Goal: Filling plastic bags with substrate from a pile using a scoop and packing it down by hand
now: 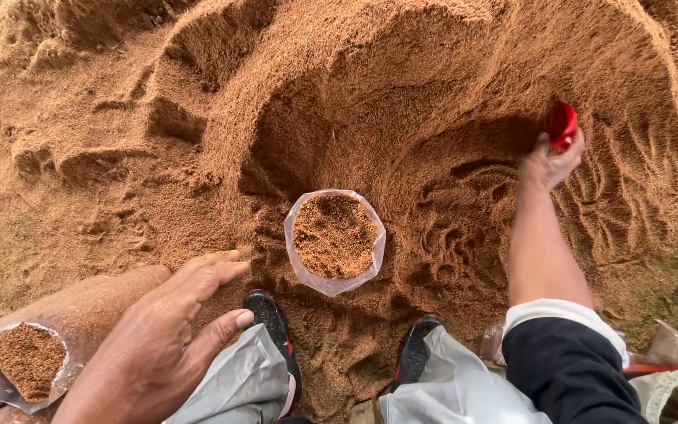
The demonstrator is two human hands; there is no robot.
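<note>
The left hand point(158, 338) hangs closest, fingers spread and empty, above the grey-trousered knees point(245, 385) and black shoes point(272, 322). Behind everything rises the big heap of reddish-brown sawdust point(370, 86), scooped hollow in the middle. A clear plastic bag point(335, 239) stands open in that hollow, nearly full of sawdust. A second filled bag point(29, 365) lies at lower left. The right hand point(549, 161), reaching far out, is clenched around a small red scoop point(563, 124) dug into the heap.
</note>
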